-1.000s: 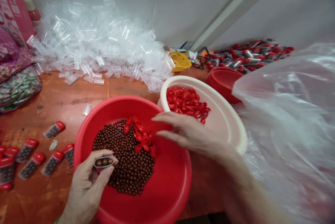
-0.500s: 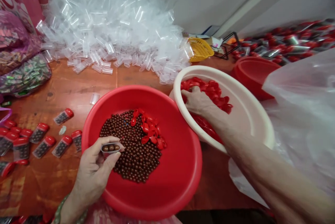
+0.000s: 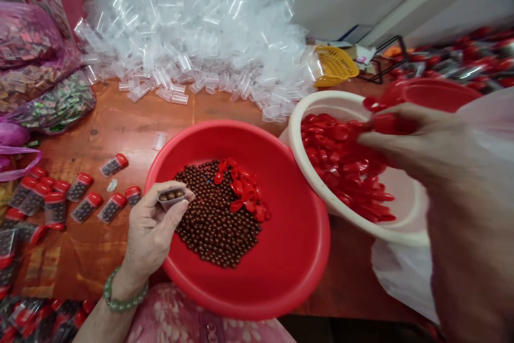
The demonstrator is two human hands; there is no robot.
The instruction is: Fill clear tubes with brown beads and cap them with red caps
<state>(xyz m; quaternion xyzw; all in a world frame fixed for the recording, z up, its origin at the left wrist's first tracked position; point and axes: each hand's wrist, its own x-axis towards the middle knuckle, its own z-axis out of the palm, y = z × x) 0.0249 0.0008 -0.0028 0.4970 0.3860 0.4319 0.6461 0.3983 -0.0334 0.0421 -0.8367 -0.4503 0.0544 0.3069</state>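
Note:
My left hand (image 3: 150, 230) grips a small clear plastic container (image 3: 172, 202), its open end facing up and brown balls inside. It is over the near left part of a red basin (image 3: 293, 257). In that basin lie a heap of shiny brown balls (image 3: 217, 230) and a cluster of red caps (image 3: 247, 188). My right hand (image 3: 433, 145), smeared by motion, is above the far right side of a tilted white basin (image 3: 309, 164) and closed around red caps (image 3: 385, 121). More red caps (image 3: 341, 155) fill much of the white basin.
Capped containers of brown balls (image 3: 86, 206) lie at left. A large pile of clear empty containers (image 3: 193, 38) is at the back, beside a yellow basket (image 3: 335, 65). Purple bags (image 3: 44, 59) of small packets stand far left. Another red tub (image 3: 437, 94) is behind my right hand.
My right hand has risen out of the caps in the white basin and moved right, with red caps in its fingers. My left hand still holds the filled container. The view has shifted left.

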